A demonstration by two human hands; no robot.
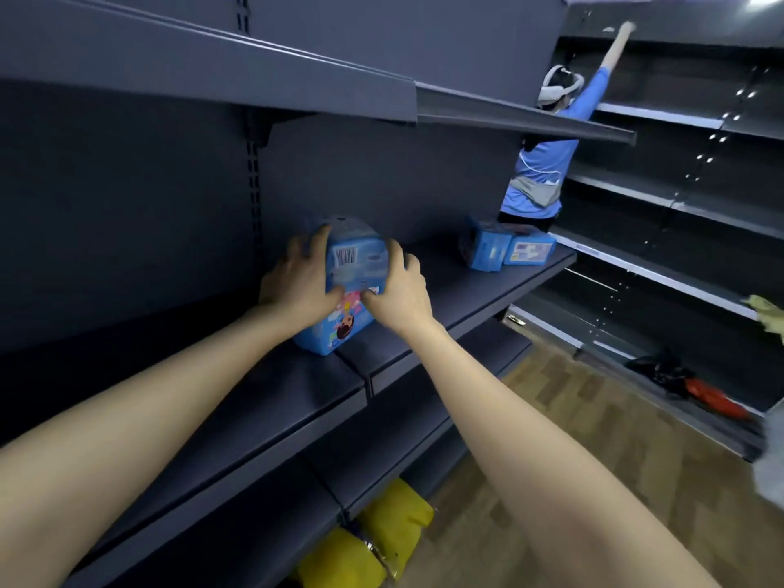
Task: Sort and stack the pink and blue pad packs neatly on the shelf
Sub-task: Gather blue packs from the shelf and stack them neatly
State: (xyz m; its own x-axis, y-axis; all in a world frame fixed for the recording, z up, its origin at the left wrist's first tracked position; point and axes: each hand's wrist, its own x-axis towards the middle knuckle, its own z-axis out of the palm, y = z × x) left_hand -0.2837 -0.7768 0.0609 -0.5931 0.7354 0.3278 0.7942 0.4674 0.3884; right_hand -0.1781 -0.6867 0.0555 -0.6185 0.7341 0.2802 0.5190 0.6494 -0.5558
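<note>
A blue pad pack (354, 265) with a barcode and a cartoon print stands on the dark shelf (458, 290) in front of me. My left hand (299, 280) grips its left side and my right hand (399, 286) grips its right side, thumbs on the near face. The pack's lower end touches the shelf board. Further right on the same shelf lie two more blue packs (507, 248), side by side near the shelf's end. No pink pack is in view.
An upper shelf (297, 74) overhangs the working shelf. Yellow packages (382, 532) lie on the bottom shelf below. A person in a blue shirt (543, 163) reaches up at shelving at the far right. Wooden floor runs along the right.
</note>
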